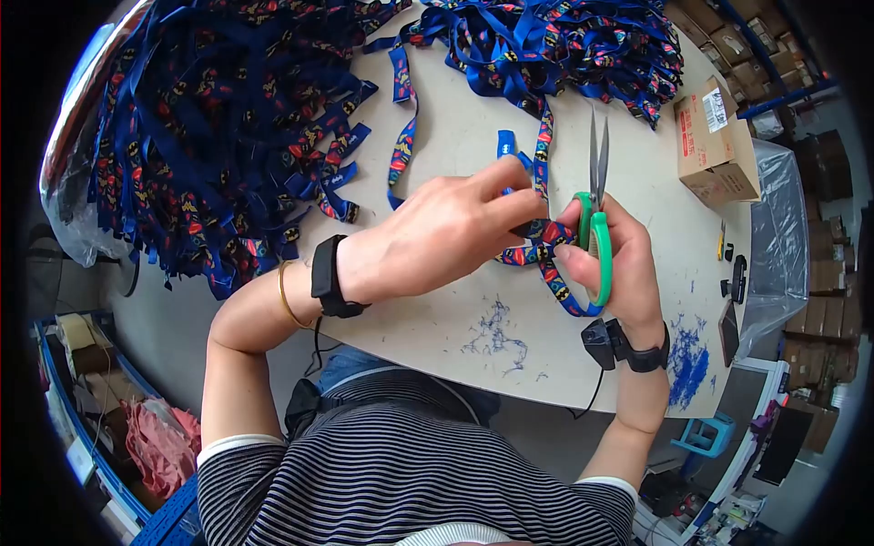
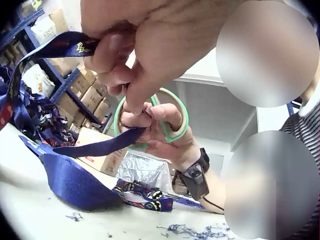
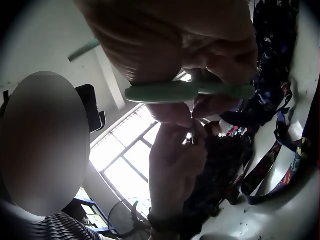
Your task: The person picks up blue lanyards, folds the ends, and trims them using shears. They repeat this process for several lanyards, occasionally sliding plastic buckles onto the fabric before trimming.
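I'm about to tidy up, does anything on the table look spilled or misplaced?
Yes: thread-like blue scraps lie scattered on the table near the person, with a denser blue patch toward the right. They look like litter, unlike the heaped ribbons.

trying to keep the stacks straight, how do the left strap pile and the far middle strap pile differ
The left strap pile takes up more of the head view; the far middle strap pile is smaller there. The left strap pile shows many loose ends on its near side, while the far middle strap pile shows rounded loops. Both are blue with colorful print.
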Action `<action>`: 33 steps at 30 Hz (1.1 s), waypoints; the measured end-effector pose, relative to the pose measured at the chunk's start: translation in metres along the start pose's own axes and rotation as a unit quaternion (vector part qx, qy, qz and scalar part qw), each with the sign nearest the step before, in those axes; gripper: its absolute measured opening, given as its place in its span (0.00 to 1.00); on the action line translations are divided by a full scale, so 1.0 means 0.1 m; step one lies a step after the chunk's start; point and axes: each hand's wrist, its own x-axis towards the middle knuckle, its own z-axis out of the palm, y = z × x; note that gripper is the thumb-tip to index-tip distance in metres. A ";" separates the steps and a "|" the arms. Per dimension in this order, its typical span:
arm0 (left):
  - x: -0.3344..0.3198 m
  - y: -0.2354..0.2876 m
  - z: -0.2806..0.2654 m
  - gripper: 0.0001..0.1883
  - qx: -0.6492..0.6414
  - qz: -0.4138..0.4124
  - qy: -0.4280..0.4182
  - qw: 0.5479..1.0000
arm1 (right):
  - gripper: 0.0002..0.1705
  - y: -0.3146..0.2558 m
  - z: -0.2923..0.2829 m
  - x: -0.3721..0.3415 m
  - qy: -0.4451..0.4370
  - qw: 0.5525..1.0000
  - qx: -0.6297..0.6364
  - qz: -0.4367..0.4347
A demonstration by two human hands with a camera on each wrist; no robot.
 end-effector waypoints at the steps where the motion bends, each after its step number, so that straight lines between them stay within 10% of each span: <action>1: -0.01 -0.01 0.00 0.20 0.018 0.014 0.006 1.000 | 0.16 -0.01 0.00 0.00 0.003 1.000 0.004 -0.002; 6: -0.06 -0.09 0.02 0.10 -0.057 -0.082 -0.004 0.995 | 0.15 -0.03 -0.06 0.04 0.069 0.992 -0.069 -0.085; 9: -0.04 -0.13 -0.10 0.10 -0.403 -0.289 -0.090 0.864 | 0.18 0.02 -0.14 0.04 0.072 0.987 0.062 -0.129; 14: -0.06 -0.22 -0.05 0.14 -0.529 -0.252 -0.014 0.810 | 0.61 -0.03 -0.13 -0.09 -0.114 0.992 0.045 0.038; 23: -0.06 -0.22 -0.12 0.14 -0.618 -0.284 0.054 0.731 | 0.55 0.02 -0.09 -0.03 -0.263 0.947 0.117 0.140; 33: -0.07 -0.20 -0.10 0.13 -0.573 -0.254 0.046 0.778 | 0.57 0.09 -0.10 0.01 -0.274 0.944 0.103 0.149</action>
